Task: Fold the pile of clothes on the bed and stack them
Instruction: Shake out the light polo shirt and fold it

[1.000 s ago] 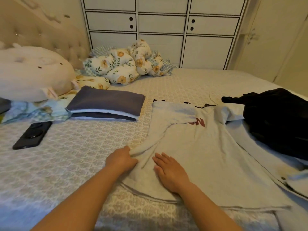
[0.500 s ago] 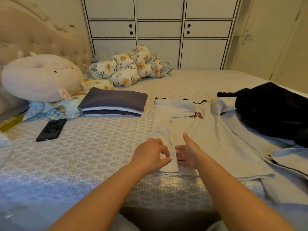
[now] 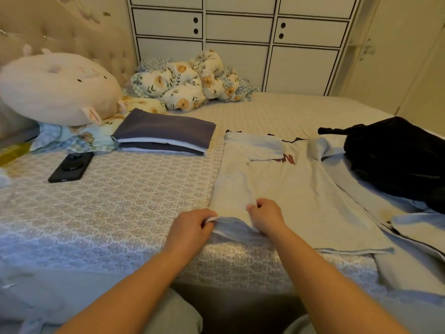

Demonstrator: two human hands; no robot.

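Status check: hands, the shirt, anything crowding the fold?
Left hand and right hand both pinch the grey T-shirt at its near hem. Left side folded in, right side not. Black garment lies beside it on the right.

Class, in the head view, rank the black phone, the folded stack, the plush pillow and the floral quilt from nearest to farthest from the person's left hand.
From the left hand:
1. Black phone, left.
2. Folded stack, ahead.
3. Plush pillow, far left.
4. Floral quilt, by the cupboards.

Bed [image 3: 134, 203]: patterned cover.
On it, as I see: grey shirt [image 3: 289, 194], folded stack [image 3: 166, 138], phone [image 3: 71, 167], black garment [image 3: 397, 160], plush pillow [image 3: 57, 88].
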